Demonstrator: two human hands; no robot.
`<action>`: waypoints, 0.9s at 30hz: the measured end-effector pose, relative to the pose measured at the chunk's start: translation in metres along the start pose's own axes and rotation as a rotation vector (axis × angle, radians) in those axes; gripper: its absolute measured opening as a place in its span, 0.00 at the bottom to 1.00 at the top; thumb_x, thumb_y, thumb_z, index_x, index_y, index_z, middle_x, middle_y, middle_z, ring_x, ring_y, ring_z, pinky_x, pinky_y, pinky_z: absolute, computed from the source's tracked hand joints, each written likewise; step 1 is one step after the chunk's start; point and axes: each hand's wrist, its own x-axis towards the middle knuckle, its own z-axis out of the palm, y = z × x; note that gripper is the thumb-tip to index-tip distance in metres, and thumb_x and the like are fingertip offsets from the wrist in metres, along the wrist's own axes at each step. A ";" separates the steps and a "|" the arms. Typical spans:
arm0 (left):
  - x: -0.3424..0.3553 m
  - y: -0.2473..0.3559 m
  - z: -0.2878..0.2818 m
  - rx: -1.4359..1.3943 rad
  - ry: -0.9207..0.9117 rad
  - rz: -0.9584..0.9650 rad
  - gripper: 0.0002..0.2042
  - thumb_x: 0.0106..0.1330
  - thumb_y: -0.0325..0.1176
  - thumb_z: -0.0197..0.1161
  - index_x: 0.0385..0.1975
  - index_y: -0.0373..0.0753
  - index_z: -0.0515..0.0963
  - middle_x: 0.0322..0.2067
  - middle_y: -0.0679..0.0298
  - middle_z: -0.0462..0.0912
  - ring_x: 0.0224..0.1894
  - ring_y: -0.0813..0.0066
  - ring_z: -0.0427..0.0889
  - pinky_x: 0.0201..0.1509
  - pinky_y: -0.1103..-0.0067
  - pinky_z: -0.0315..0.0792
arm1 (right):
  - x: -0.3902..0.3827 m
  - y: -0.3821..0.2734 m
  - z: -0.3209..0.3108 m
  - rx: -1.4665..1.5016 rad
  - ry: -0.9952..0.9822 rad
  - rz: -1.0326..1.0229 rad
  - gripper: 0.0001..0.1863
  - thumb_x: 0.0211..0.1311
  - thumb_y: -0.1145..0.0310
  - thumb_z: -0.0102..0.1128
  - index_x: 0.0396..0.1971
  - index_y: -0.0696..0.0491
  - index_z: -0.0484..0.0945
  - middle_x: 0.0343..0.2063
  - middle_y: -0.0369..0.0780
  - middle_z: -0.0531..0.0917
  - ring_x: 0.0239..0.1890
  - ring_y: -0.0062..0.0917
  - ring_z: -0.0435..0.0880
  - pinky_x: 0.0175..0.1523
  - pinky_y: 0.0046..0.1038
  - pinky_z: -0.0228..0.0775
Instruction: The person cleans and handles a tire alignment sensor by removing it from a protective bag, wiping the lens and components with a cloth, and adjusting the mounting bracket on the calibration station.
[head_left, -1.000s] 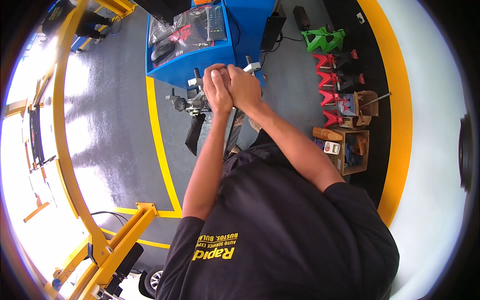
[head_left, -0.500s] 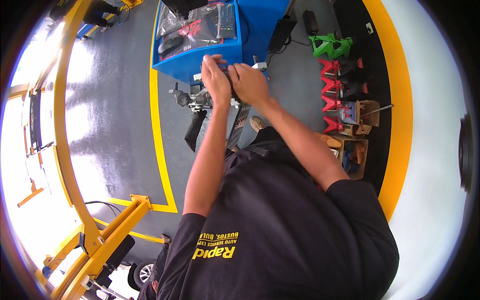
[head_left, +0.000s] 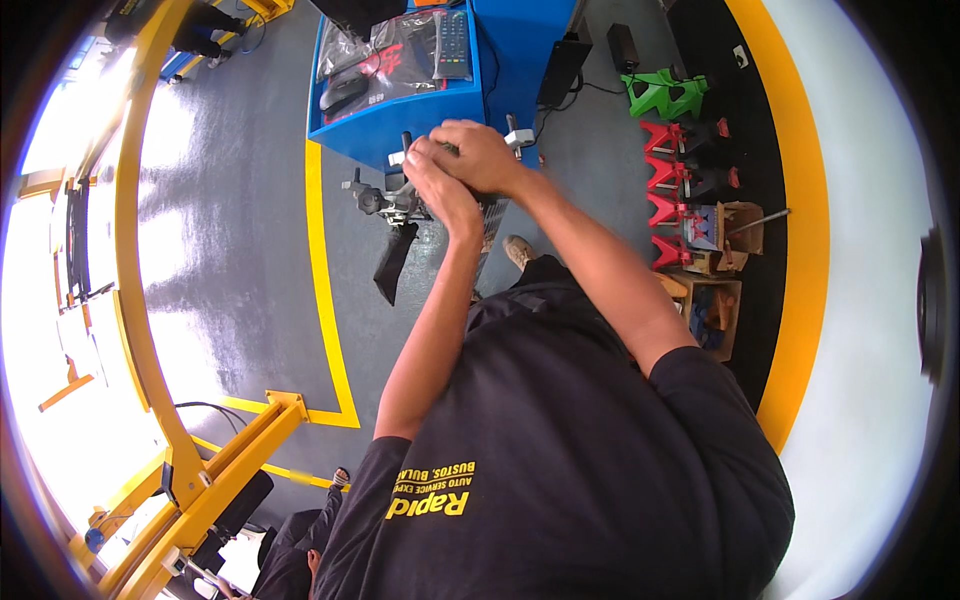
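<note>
Both hands meet over the metal rig (head_left: 402, 207), right in front of the blue cabinet (head_left: 400, 124), which stands at twelve o'clock. The left hand (head_left: 446, 193) reaches up from six, its fingers folded against the right hand (head_left: 480, 157), which comes across from four with fingers curled. The two are pressed together, but what either grip pinches, if anything, I can't tell: the knuckles hide it.

Round the hands, the rig shows its ends: a silver block (head_left: 396, 159) between nine and ten o'clock, another block (head_left: 519, 138) at two, a dark knob (head_left: 371, 201) between eight and nine, and a black panel (head_left: 396, 268) hanging at seven. It looks like stiff metal, probably weighty and awkward, with weight out to the sides; hardly fragile, though the panel may be the tender part. Best hold, I'd say, is the solid frame near the middle, a palm each side, with the knob for turning rather than carrying. Bare metal could slip in sweaty fingers.

Up in the cabinet's tray, a remote (head_left: 453, 45) lies at twelve and a mouse (head_left: 345, 92) at ten. Red stands (head_left: 662, 172) line up at three, a green stand (head_left: 665, 95) just past two.
</note>
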 end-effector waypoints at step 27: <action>0.051 0.021 -0.009 0.356 -0.726 -0.023 0.36 0.85 0.55 0.31 0.36 0.35 0.87 0.34 0.51 0.89 0.41 0.47 0.87 0.52 0.62 0.78 | -0.046 -0.038 0.032 -0.157 0.488 0.363 0.21 0.80 0.58 0.47 0.37 0.58 0.82 0.36 0.53 0.87 0.38 0.55 0.85 0.43 0.52 0.76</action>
